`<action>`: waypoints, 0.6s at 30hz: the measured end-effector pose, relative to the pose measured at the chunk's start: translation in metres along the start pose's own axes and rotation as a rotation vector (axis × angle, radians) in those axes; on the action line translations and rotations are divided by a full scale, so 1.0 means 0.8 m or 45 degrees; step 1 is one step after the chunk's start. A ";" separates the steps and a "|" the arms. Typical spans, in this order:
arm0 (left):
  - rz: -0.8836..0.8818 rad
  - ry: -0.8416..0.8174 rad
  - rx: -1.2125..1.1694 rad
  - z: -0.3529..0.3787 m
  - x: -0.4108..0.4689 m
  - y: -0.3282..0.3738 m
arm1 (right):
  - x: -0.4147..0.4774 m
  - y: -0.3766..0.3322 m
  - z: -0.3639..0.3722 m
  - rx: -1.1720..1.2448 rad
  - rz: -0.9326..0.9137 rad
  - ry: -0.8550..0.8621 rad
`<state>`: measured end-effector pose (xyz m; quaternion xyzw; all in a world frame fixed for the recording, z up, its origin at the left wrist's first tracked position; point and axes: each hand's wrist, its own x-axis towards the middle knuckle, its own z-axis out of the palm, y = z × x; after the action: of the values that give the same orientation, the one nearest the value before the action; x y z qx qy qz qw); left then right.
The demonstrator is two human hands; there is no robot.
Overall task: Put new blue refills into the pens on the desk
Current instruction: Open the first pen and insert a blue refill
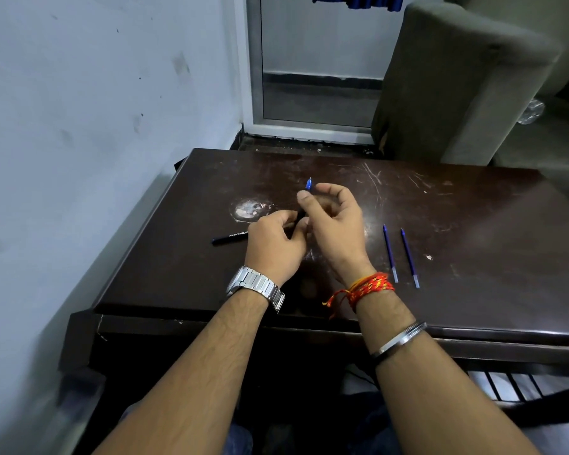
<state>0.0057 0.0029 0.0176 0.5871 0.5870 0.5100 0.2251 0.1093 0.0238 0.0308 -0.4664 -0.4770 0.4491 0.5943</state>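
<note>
Above the middle of the dark wooden desk (pixel 457 205) both hands meet. My left hand (pixel 276 241) grips the black barrel of a pen (pixel 301 214), mostly hidden by the fingers. My right hand (pixel 335 221) pinches a blue refill (pixel 308 184) whose tip pokes up past the thumb and forefinger, in line with the barrel. A second black pen (pixel 230 238) with white lettering lies on the desk left of my left hand. Two loose blue refills, one (pixel 390 253) beside the other (pixel 410 258), lie parallel to the right of my right wrist.
A pale wall runs along the desk's left side. A grey upholstered chair (pixel 457 80) stands beyond the far right edge, next to a door frame (pixel 253 77). A worn white patch (pixel 250 209) marks the desk top near my left hand.
</note>
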 end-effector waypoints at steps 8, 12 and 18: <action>0.020 0.003 -0.036 0.002 -0.001 -0.001 | 0.000 0.001 0.002 0.050 0.019 0.012; 0.030 -0.024 0.007 0.002 0.000 -0.001 | 0.000 0.002 -0.001 -0.073 -0.070 0.053; 0.052 0.034 0.000 0.004 -0.002 0.003 | 0.001 0.000 -0.003 0.011 -0.018 0.034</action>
<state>0.0099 0.0024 0.0176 0.5922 0.5779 0.5221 0.2068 0.1118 0.0244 0.0304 -0.4664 -0.4704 0.4408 0.6057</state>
